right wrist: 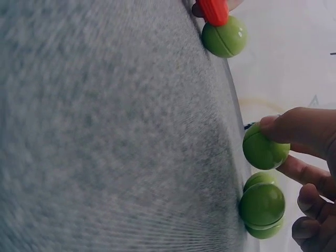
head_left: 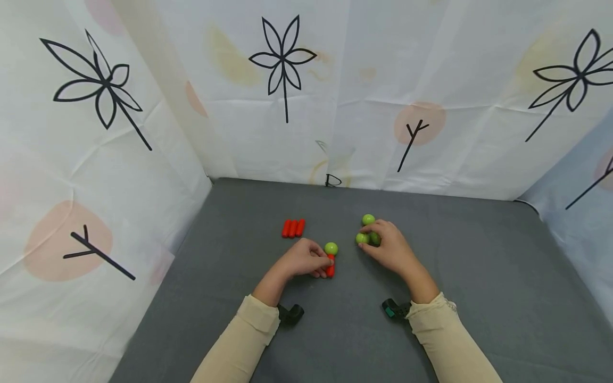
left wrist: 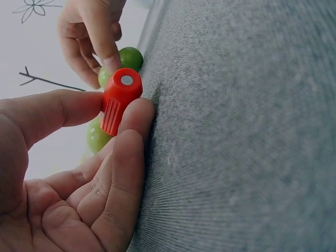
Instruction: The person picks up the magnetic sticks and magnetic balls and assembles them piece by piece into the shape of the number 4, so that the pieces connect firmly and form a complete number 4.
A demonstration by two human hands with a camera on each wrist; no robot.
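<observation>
My left hand (head_left: 304, 259) pinches a short red stick (left wrist: 122, 97) between thumb and fingers, low over the cloth. A pale round disc shows in the stick's near end, and grooves run along its side. At the stick's far end sits a green ball (head_left: 331, 248), end to end with it in the head view. My right hand (head_left: 390, 247) pinches another green ball (right wrist: 264, 151) between thumb and finger. Beside that ball are more green balls (right wrist: 262, 205), partly overlapping each other in the right wrist view.
Three red sticks (head_left: 293, 228) lie side by side on the dark grey cloth (head_left: 354, 330), left of and beyond my left hand. White printed curtains (head_left: 335, 133) stand around the back and sides of the surface. Each wrist wears a small black camera (head_left: 395, 308).
</observation>
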